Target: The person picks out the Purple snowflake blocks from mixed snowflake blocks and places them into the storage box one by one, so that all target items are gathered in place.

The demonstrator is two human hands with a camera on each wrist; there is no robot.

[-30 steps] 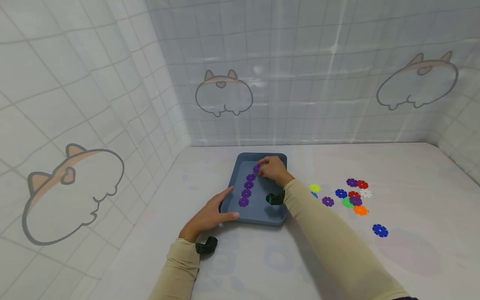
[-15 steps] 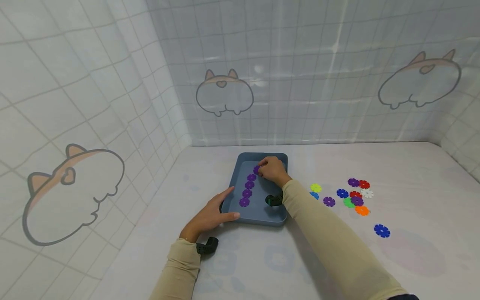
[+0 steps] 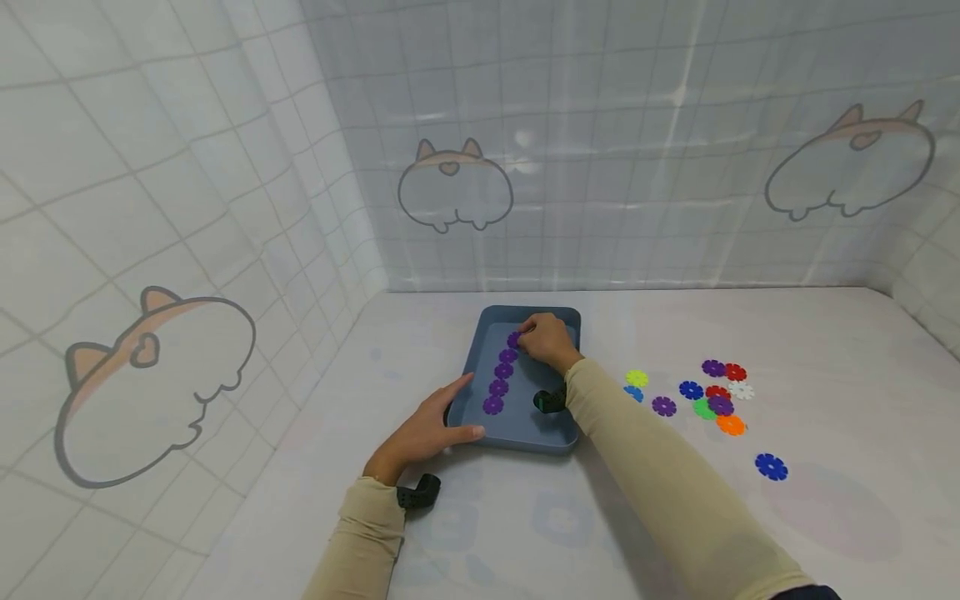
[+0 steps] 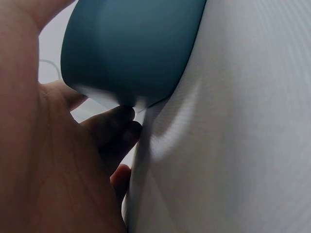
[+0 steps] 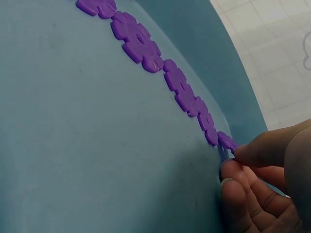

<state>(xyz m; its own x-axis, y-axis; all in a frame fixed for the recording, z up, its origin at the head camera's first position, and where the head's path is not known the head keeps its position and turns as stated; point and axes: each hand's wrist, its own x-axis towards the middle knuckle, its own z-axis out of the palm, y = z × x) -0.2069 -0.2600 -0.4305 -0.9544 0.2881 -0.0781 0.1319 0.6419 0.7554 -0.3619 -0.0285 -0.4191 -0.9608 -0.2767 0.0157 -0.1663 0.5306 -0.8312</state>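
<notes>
My right hand (image 3: 547,340) is inside the far part of a blue-grey tray (image 3: 534,427). Between thumb and fingers it pinches a purple flower-shaped plastic disc (image 5: 227,141), at the far end of a row. Several more purple discs (image 3: 503,372) lie flat in that row, running down the tray's left side toward me. My left hand (image 3: 422,427) spans the tray's near left corner, fingers stretched along the left side and thumb along the front. In the left wrist view its fingertips (image 4: 129,130) are right at the tray's lower edge.
To the right of the tray, several loose discs lie on the white tabletop, including a yellow disc (image 3: 637,378), an orange disc (image 3: 731,425) and a blue disc (image 3: 771,467) nearer me. A tile-patterned wall (image 3: 585,167) stands behind.
The head view has shifted slightly. My right hand has nudged the far purple disc a little left, closer in line with the row. The left hand stays at the tray's corner.
</notes>
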